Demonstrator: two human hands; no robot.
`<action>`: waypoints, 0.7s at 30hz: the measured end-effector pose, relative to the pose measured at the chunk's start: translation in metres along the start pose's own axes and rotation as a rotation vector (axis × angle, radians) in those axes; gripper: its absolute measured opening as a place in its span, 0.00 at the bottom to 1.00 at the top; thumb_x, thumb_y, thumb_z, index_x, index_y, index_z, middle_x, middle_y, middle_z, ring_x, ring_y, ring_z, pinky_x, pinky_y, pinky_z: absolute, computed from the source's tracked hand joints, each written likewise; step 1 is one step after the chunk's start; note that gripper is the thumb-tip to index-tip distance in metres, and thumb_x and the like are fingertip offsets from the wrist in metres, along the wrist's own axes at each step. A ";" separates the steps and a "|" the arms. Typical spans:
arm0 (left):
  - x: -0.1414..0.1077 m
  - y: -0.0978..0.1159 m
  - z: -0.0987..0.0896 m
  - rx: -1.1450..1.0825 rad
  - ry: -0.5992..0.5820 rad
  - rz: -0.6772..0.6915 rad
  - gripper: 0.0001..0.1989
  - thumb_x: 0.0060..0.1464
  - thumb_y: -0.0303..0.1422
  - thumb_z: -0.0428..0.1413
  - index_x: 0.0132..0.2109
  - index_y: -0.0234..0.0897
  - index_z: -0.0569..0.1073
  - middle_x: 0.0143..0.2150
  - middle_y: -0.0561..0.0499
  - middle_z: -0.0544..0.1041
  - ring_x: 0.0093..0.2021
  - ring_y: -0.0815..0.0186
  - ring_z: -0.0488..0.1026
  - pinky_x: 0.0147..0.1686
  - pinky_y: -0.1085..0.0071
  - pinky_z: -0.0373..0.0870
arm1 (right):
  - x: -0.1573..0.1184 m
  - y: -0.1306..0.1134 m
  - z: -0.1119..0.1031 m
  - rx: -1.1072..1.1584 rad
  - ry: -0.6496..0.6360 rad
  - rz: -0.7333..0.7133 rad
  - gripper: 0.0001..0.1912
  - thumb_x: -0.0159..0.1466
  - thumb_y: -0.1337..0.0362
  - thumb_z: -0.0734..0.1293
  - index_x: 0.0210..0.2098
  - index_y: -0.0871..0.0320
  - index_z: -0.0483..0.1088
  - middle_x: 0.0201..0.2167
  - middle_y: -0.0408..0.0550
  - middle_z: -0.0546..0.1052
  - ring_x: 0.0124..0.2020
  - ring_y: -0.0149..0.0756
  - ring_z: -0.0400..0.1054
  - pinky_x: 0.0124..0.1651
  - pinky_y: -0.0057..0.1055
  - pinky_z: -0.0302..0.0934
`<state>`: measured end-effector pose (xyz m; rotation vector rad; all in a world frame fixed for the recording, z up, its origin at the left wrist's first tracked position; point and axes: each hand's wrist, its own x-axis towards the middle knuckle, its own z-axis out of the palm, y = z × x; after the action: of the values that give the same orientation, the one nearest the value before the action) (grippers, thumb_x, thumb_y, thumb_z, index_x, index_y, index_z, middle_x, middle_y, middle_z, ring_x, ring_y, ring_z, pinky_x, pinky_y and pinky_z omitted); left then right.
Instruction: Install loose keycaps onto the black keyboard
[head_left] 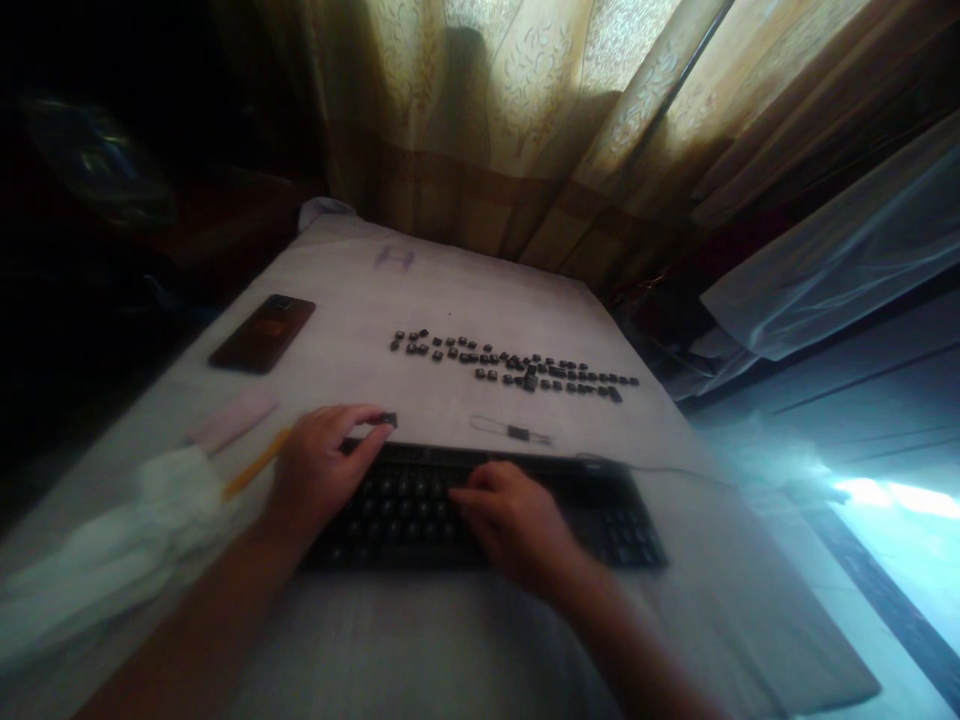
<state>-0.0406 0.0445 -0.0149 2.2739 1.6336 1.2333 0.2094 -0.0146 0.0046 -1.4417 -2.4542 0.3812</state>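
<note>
A black keyboard (627, 535) lies across the near part of the white-covered table, part of its key area hidden by my hands. My left hand (319, 465) is over its back left corner, with a small black keycap (388, 420) pinched between thumb and fingertips. Above the middle of the keys, my right hand (517, 515) has its fingers drawn together, the fingertips touching or just over the keys. Whether anything is in them is hidden. Behind the keyboard rest many loose black keycaps (556, 371) in uneven rows. A wire tool with a dark middle (517, 432) lies between them and the keyboard.
To the left are a brown phone (262, 333), a pink block (234, 418), a yellow-orange stick (256, 466) and a crumpled white cloth (180, 490). The keyboard's cable (675, 470) runs off right. Patterned curtains (517, 130) hang beyond the table's far edge.
</note>
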 end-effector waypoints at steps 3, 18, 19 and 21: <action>0.000 0.001 0.000 -0.005 -0.013 -0.005 0.15 0.61 0.45 0.52 0.41 0.41 0.77 0.39 0.48 0.83 0.40 0.58 0.79 0.45 0.59 0.74 | 0.003 0.004 -0.002 0.052 0.020 0.042 0.13 0.65 0.68 0.64 0.45 0.55 0.79 0.41 0.52 0.78 0.40 0.38 0.71 0.42 0.33 0.66; 0.000 -0.001 0.004 -0.008 -0.053 0.036 0.15 0.61 0.43 0.52 0.40 0.39 0.78 0.37 0.47 0.83 0.38 0.58 0.79 0.43 0.60 0.74 | 0.044 0.071 -0.056 -0.342 -0.253 0.510 0.21 0.62 0.71 0.65 0.55 0.58 0.73 0.51 0.57 0.77 0.47 0.46 0.73 0.48 0.38 0.64; 0.000 -0.001 0.003 -0.011 -0.058 0.034 0.14 0.61 0.43 0.52 0.40 0.40 0.78 0.37 0.47 0.83 0.38 0.58 0.79 0.43 0.61 0.74 | 0.048 0.077 -0.058 -0.356 -0.321 0.507 0.19 0.62 0.70 0.66 0.53 0.58 0.74 0.49 0.57 0.78 0.46 0.46 0.73 0.46 0.38 0.64; 0.000 -0.002 0.003 -0.013 -0.071 0.029 0.14 0.60 0.43 0.52 0.40 0.41 0.78 0.37 0.48 0.83 0.38 0.58 0.79 0.43 0.61 0.74 | 0.057 0.084 -0.061 -0.365 -0.415 0.472 0.15 0.61 0.70 0.66 0.47 0.58 0.76 0.43 0.56 0.80 0.42 0.45 0.74 0.41 0.35 0.63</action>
<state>-0.0398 0.0462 -0.0181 2.3135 1.5693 1.1514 0.2725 0.0798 0.0372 -2.3166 -2.5627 0.3656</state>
